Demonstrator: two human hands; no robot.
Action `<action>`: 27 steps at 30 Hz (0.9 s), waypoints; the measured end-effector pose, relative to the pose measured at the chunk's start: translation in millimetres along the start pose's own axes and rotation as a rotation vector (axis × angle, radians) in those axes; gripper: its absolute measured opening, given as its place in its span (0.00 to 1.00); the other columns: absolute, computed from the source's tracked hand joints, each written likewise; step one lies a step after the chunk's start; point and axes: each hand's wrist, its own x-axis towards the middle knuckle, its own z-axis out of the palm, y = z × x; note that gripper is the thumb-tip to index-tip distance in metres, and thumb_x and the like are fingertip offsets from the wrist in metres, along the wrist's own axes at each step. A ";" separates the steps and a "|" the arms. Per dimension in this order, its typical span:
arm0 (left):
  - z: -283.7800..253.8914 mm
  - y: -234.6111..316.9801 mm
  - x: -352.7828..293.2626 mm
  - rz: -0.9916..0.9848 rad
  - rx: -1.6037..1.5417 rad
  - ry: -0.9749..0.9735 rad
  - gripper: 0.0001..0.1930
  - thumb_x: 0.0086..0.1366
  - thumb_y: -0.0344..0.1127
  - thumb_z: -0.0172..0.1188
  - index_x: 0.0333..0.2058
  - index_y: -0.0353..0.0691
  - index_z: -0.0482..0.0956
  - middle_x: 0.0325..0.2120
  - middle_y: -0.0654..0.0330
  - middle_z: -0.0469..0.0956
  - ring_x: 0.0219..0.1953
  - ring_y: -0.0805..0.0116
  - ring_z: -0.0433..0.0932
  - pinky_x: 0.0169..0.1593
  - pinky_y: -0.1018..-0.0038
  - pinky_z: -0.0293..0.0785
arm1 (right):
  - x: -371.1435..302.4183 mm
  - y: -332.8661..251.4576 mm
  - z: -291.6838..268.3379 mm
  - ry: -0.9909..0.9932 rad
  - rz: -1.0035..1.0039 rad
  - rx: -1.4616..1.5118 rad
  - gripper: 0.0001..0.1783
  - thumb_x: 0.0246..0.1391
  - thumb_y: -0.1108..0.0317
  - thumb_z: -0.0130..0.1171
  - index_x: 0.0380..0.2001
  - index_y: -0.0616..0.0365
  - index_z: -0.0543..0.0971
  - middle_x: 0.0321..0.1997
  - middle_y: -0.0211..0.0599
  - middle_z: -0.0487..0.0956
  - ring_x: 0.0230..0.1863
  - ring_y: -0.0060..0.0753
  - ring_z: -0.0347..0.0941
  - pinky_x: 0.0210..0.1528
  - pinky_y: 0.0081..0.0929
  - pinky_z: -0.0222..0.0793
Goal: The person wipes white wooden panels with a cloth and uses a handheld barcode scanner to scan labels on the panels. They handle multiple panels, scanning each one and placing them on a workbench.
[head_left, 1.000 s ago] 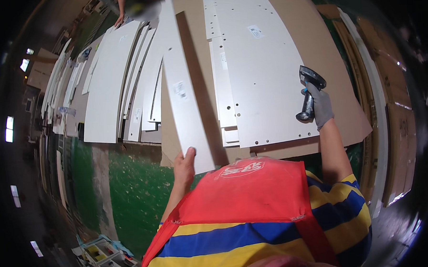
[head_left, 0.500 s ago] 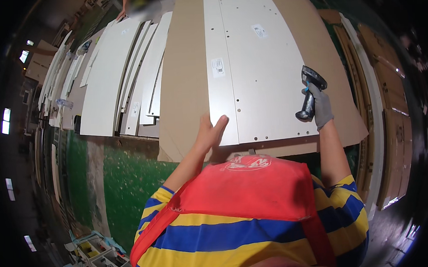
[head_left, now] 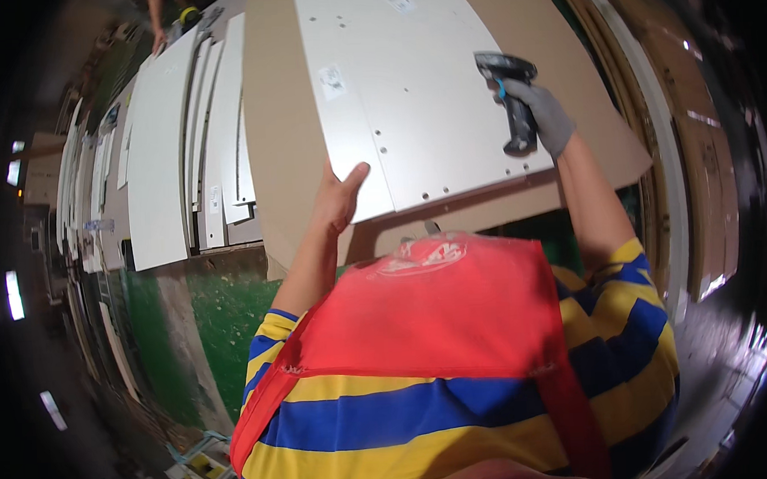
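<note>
"Narrow white panel (head_left: 344,126), upper middle of the frame: how far along is it?"

"It appears flat, label (head_left: 332,82) up, its right edge running along the wide white panel (head_left: 446,100). I'd judge the placing nearly done; what's left, as far as I see, is the left hand (head_left: 341,197) coming off it. Whether one panel overlaps the other, I can't tell."

"Where is it from the hands?"

"Directly at the left one: thumb on the near end's face, fingers by the left edge. Whether they close on it, I can't tell. The right hand (head_left: 548,117), gloved, is well apart at right of centre, wrapped around a black handheld scanner (head_left: 520,122) above the wide panel."

"Farther out?"

"Brown cardboard (head_left: 283,90) on both sides, more white panels (head_left: 162,155) at upper left, and a co-worker's hand (head_left: 159,40) beyond those."
</note>
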 end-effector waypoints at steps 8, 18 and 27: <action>3.1 7.1 -10.2 -0.063 -0.033 0.020 0.37 0.63 0.25 0.62 0.67 0.38 0.53 0.63 0.52 0.61 0.64 0.60 0.62 0.68 0.65 0.59 | -6.3 6.1 -0.7 -0.060 0.071 -0.069 0.29 0.58 0.51 0.59 0.54 0.63 0.77 0.45 0.32 0.80 0.50 0.23 0.73 0.54 0.21 0.67; -14.2 1.0 -3.7 -0.086 0.194 0.041 0.29 0.68 0.26 0.57 0.65 0.32 0.57 0.59 0.50 0.69 0.60 0.60 0.69 0.65 0.66 0.64 | -6.0 12.1 7.3 -0.004 -0.087 0.066 0.24 0.55 0.49 0.61 0.43 0.60 0.81 0.36 0.32 0.81 0.37 0.20 0.74 0.41 0.21 0.70; -10.6 8.9 -10.1 -0.054 -0.161 -0.009 0.34 0.65 0.24 0.61 0.65 0.34 0.52 0.60 0.49 0.63 0.63 0.57 0.63 0.68 0.65 0.60 | -19.4 -3.8 15.4 -0.091 0.106 -0.111 0.28 0.56 0.51 0.58 0.51 0.63 0.78 0.40 0.34 0.81 0.40 0.24 0.73 0.45 0.24 0.68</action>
